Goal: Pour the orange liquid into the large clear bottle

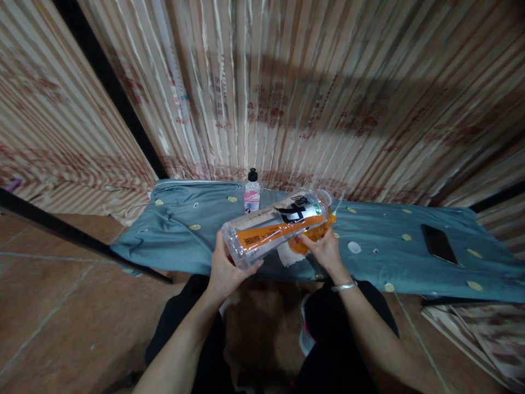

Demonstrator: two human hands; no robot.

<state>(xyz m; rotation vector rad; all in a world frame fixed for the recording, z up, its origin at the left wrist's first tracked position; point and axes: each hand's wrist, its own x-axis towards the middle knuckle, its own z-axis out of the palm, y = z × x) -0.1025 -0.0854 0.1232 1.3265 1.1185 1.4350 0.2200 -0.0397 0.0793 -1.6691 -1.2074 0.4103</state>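
My left hand (230, 265) is wrapped round the base of a big clear plastic bottle (273, 227) with an orange and white label. The bottle lies tilted, its neck end raised to the right. My right hand (326, 249) is closed on a clear container of orange liquid (312, 234), partly hidden behind the big bottle's upper end. I cannot tell whether the two touch. A white tissue (292, 255) lies below them. Just behind the big bottle stands a small clear bottle (251, 198) with a black cap and pink label.
A blue-green patterned cloth (188, 210) covers the narrow table. On its right side lie a white round cap (354, 247) and a dark phone (438, 244). A striped curtain (266, 109) hangs behind, and a dark metal pole (110, 82) slants down at the left.
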